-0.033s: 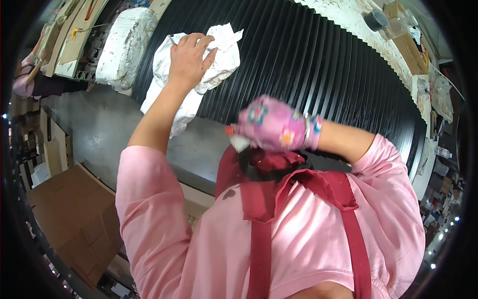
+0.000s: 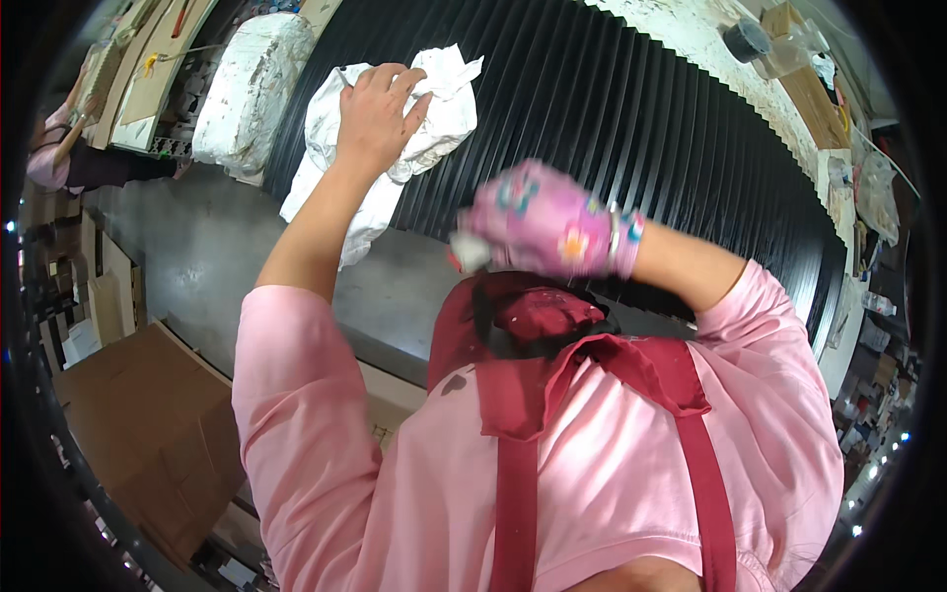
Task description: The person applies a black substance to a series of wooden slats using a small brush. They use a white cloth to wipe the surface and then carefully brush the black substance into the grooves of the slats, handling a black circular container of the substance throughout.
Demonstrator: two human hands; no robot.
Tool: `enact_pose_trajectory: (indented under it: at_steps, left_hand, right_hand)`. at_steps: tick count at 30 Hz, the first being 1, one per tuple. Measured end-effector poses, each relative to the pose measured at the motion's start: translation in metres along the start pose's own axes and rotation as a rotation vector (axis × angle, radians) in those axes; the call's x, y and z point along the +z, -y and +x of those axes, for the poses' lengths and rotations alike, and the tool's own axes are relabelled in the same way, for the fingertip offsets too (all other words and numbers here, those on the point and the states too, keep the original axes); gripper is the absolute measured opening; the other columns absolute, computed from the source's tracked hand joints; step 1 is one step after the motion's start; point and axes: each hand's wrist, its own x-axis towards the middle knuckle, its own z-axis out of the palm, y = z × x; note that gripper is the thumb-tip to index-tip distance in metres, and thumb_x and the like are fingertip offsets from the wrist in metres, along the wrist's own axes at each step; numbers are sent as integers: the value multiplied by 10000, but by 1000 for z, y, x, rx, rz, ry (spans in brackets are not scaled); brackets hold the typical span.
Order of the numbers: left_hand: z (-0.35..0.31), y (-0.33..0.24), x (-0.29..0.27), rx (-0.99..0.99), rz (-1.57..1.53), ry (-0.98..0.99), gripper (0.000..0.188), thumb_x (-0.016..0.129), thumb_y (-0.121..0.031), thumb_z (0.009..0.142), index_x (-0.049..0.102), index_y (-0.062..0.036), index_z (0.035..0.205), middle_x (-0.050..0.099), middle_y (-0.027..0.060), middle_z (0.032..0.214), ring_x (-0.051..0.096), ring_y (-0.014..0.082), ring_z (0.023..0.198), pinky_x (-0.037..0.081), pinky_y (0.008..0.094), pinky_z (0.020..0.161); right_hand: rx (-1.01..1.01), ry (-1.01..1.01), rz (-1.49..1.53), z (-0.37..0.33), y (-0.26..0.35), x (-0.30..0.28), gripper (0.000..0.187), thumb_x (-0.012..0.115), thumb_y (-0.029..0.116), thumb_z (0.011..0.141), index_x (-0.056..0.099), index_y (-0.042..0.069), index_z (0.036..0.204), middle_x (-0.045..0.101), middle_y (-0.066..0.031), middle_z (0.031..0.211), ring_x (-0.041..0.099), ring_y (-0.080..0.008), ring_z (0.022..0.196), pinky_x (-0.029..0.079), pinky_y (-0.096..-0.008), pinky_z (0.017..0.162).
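Note:
My left hand (image 2: pixel 377 116), bare, lies on a crumpled white cloth (image 2: pixel 441 115) with its fingers spread and its thumb apart. The cloth rests on a row of long, dark, parallel strips (image 2: pixel 552 109), and one end of it hangs over the near edge. My right hand (image 2: pixel 543 222) wears a pink flowered glove and is closed in front of my apron, near that same edge. From its left side sticks out a small white thing with a red part (image 2: pixel 470 253), blurred by motion; its kind cannot be made out.
A white, plastic-wrapped bundle (image 2: pixel 249 94) stands left of the strips. A large cardboard box (image 2: pixel 143 424) sits at lower left. Another person (image 2: pixel 61 158) works at far left. A dark cup (image 2: pixel 747 41) stands on the pale ledge (image 2: pixel 681 39) at far right.
My right hand has moved slightly up, away from my apron, with the small white thing. The left hand and the cloth have stayed nearly still.

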Motion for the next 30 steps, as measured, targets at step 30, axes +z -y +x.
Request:
enact_pose_trajectory:
  at_steps: [30]
  left_hand:
    - [3,-63,8,-314,197,43,364,626,-355,888,607,-141,1181,581,81,1183,523,299,1145,394,511,894]
  right_hand:
    - [132,-70,-229,-80,-127,-55,131,673,167,774,626,103,878,628,-82,772,675,-222,728,552,-360,594]
